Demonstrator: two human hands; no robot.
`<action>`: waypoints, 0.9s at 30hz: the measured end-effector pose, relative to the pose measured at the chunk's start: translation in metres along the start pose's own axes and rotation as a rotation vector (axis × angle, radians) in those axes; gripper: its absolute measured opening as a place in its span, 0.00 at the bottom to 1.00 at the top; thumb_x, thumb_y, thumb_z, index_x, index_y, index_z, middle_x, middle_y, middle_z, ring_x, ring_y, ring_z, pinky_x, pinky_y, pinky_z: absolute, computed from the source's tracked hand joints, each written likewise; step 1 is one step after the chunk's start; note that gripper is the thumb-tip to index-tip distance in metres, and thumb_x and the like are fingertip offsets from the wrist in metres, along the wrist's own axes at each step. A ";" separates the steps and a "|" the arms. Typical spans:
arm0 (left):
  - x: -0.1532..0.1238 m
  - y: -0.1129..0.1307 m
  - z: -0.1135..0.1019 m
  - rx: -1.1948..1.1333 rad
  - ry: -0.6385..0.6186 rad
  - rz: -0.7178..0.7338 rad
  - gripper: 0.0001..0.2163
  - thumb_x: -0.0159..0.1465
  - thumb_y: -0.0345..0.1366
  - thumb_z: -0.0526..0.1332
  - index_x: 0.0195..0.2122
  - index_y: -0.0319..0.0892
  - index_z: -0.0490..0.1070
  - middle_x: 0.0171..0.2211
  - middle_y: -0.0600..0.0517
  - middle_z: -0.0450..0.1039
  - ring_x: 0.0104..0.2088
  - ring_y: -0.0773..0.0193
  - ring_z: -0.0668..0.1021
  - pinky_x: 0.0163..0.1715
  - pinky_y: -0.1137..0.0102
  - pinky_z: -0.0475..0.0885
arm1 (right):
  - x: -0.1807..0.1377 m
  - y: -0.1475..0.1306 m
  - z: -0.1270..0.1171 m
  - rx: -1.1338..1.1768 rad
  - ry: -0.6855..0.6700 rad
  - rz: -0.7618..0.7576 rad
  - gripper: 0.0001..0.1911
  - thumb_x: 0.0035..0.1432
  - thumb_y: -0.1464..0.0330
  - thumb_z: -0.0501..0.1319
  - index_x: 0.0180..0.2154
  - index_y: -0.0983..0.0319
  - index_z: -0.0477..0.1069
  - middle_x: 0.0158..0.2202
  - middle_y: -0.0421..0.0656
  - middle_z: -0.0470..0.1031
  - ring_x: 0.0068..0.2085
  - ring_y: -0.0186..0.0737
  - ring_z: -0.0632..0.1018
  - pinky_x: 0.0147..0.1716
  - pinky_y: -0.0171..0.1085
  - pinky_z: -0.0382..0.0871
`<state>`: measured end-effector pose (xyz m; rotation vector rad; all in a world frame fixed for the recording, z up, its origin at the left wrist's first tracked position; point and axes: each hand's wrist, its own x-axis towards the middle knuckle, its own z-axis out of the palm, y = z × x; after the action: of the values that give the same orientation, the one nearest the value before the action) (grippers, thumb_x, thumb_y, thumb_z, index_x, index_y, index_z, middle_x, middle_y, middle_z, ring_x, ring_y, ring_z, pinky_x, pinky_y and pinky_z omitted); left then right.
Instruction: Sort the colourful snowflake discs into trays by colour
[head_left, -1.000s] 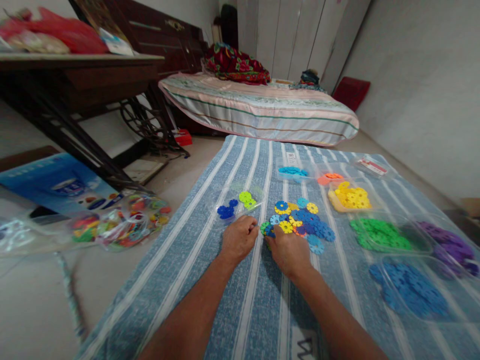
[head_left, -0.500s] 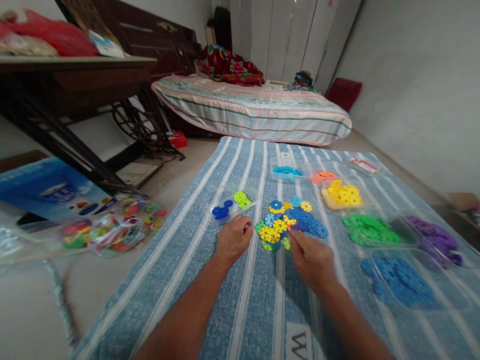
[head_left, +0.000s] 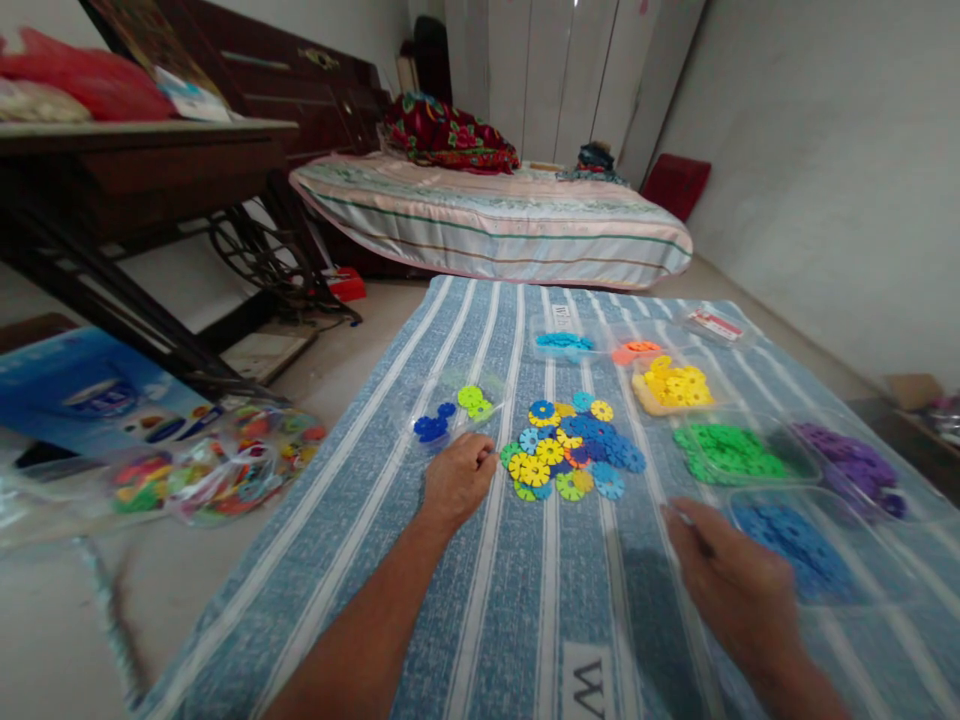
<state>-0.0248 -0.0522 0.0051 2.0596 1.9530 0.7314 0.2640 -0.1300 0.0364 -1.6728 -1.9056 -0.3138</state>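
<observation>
On the blue striped mat (head_left: pixel 517 610) lies a loose pile of flat plastic snowflake discs (head_left: pixel 570 450) in yellow, blue, green and orange. My left hand (head_left: pixel 457 480) rests on the mat just left of the pile. It is curled into a fist beside a clear tray (head_left: pixel 450 392) that holds a few dark blue and lime discs. What its fingers pinch is hidden. My right hand (head_left: pixel 731 585) hovers low at the right, at the near rim of a clear tub of blue discs (head_left: pixel 787 540). It is blurred by motion and its fingers do not show.
Clear tubs hold sorted discs: green (head_left: pixel 727 450), purple (head_left: pixel 855 465), yellow (head_left: pixel 671 385), orange (head_left: pixel 634 350), cyan (head_left: pixel 562 343). A plastic bag of mixed pieces (head_left: pixel 217 470) and a blue box (head_left: pixel 82 390) lie on the floor at the left. Behind them are a dark treadle table (head_left: pixel 150 170) and a mattress (head_left: pixel 487 215).
My right hand has left the mixed pile and swung right and nearer to me, to the tub of blue discs. My left hand has stayed in place.
</observation>
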 end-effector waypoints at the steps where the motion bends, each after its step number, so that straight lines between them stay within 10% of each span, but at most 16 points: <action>1: 0.000 0.000 -0.001 0.002 -0.003 -0.003 0.06 0.58 0.34 0.54 0.31 0.42 0.70 0.30 0.53 0.71 0.31 0.66 0.73 0.32 0.72 0.64 | 0.001 -0.015 0.010 0.081 -0.069 -0.042 0.18 0.63 0.60 0.49 0.36 0.61 0.74 0.24 0.42 0.77 0.23 0.35 0.76 0.24 0.32 0.64; 12: 0.001 0.000 -0.003 -0.029 -0.017 0.003 0.07 0.60 0.34 0.53 0.30 0.42 0.69 0.28 0.53 0.70 0.31 0.67 0.72 0.33 0.72 0.64 | 0.051 -0.111 0.061 -0.066 -0.659 -0.159 0.13 0.62 0.64 0.52 0.46 0.62 0.66 0.30 0.48 0.78 0.31 0.42 0.79 0.27 0.33 0.64; 27: 0.000 -0.002 -0.001 -0.026 -0.015 0.005 0.06 0.60 0.35 0.53 0.32 0.42 0.69 0.29 0.53 0.70 0.31 0.67 0.72 0.33 0.73 0.64 | 0.042 -0.081 0.072 0.084 -0.170 -0.226 0.16 0.61 0.70 0.49 0.27 0.61 0.72 0.19 0.41 0.72 0.22 0.31 0.71 0.24 0.31 0.53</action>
<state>-0.0275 -0.0519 0.0050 2.0496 1.9214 0.7367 0.1646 -0.0722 0.0183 -1.4714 -2.2084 -0.1805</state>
